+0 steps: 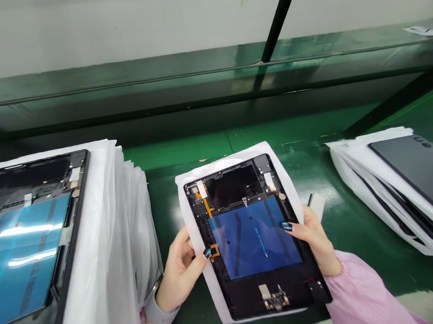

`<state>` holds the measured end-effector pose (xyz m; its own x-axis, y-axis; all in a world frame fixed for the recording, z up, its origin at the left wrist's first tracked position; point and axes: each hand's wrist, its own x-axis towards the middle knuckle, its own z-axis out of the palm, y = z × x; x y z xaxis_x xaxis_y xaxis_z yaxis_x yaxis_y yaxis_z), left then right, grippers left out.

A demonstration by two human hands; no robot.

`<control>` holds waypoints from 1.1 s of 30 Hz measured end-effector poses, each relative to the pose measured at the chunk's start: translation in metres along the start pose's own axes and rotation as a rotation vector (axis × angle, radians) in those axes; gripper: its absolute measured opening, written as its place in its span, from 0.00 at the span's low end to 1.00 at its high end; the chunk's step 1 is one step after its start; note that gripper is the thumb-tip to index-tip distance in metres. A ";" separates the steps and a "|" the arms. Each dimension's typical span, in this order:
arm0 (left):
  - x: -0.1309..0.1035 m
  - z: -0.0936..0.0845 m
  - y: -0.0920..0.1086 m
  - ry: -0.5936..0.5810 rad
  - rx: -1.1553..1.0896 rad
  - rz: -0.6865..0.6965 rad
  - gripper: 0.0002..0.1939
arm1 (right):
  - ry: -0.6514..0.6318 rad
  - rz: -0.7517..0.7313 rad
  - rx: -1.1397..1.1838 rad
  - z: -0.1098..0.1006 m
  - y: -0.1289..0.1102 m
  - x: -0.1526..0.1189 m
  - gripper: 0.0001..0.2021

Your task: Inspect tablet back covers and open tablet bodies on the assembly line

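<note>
Between my two hands is an opened tablet housing [281, 286], tilted, its inside facing me, with a white foam sheet [216, 297] behind it. A blue film [243, 247] covers its middle, and an orange flex cable [206, 205] runs down its upper left. My left hand [182, 270] grips the left edge, thumb beside an orange loop of flex. My right hand [313, 236] grips the right edge, its thumb on the blue film. The fingers of both hands are mostly hidden behind the sheet.
At left stands a tall stack of white sheets [108, 245] with another opened tablet housing [67, 259] on top. On the right, a dark tablet back [413, 171] tops a lower pile of wrapped tablets. Beneath is a green surface [176, 222]; a dark bar [278, 23] rises behind.
</note>
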<state>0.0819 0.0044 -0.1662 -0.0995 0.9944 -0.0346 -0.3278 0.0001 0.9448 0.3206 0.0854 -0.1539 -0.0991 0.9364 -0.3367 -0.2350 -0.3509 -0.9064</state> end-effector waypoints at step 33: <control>-0.004 0.000 -0.003 0.021 0.035 -0.030 0.20 | -0.016 -0.017 -0.054 -0.006 0.005 -0.003 0.16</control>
<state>0.0835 0.0001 -0.1692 -0.1099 0.9915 -0.0699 -0.2984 0.0342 0.9538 0.3260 0.0809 -0.1588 -0.1108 0.9416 -0.3179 -0.1841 -0.3338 -0.9245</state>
